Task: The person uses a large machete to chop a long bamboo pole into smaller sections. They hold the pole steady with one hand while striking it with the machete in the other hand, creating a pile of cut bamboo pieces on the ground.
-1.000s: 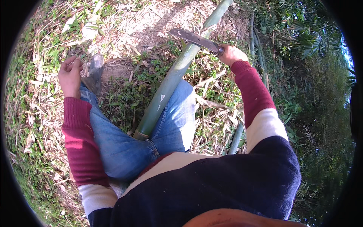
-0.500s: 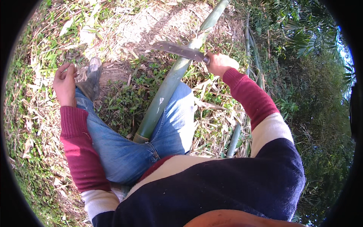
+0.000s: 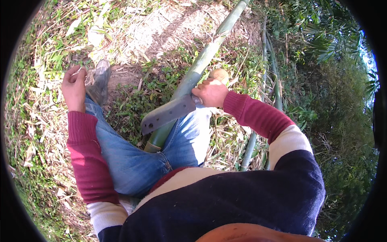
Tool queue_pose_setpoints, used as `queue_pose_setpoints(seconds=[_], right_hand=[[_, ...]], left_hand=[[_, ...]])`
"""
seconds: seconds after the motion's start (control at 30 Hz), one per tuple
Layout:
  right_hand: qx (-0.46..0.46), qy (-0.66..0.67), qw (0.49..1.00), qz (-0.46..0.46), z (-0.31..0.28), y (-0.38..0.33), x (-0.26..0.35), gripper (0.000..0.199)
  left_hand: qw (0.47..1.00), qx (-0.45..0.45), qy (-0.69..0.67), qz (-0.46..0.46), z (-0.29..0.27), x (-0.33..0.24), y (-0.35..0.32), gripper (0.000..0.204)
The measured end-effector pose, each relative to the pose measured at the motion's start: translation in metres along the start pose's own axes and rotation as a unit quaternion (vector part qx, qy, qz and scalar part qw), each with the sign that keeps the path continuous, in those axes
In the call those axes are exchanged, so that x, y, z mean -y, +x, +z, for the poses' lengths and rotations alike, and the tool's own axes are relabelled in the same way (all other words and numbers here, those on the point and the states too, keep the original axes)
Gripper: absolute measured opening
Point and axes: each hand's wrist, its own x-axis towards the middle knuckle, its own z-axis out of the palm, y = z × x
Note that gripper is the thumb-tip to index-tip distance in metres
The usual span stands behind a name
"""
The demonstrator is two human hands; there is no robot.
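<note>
My right hand [image 3: 210, 92] grips the handle of a broad grey machete [image 3: 167, 114]. Its blade lies across a thick green bamboo pole [image 3: 201, 64] that runs from between my blue-jeaned legs up to the far top of the view. My left hand [image 3: 73, 87] is raised out to the left, fingers loosely curled, holding nothing that I can see, just beside my worn grey shoe [image 3: 99, 80]. Both forearms wear dark red sleeves.
Two thinner green bamboo stems [image 3: 269, 72] lie along the ground on the right. Dry leaves, grass and a bare sandy patch [image 3: 161, 28] cover the ground ahead. Dense green bushes [image 3: 334, 101] slope away on the right.
My right hand has swung the machete down and toward me, from high above the pole to across it near my knee. My left hand stayed raised at the left.
</note>
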Motion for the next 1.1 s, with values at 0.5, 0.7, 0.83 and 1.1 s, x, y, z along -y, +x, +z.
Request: queue_pose_setpoints(seconds=[0.5, 0.7, 0.83, 1.1], right_hand=[[-0.011, 0.27, 0.903, 0.335, -0.027, -0.014, 0.02, 0.042], [-0.135, 0.83, 0.508, 0.185, -0.026, 0.002, 0.135, 0.032], [-0.34, 0.768, 0.514, 0.176, -0.034, 0.053, 0.185, 0.042], [-0.389, 0.592, 0.678, 0.197, -0.043, 0.039, 0.182, 0.061]], left_hand=[[0.994, 0.043, 0.001, 0.096, 0.012, -0.006, -0.007, 0.032], [0.96, 0.263, -0.033, 0.093, 0.054, -0.004, -0.103, 0.036], [0.87, 0.48, -0.09, 0.066, 0.077, -0.004, -0.204, 0.086], [0.899, 0.392, -0.006, 0.195, 0.105, -0.007, -0.184, 0.083]])
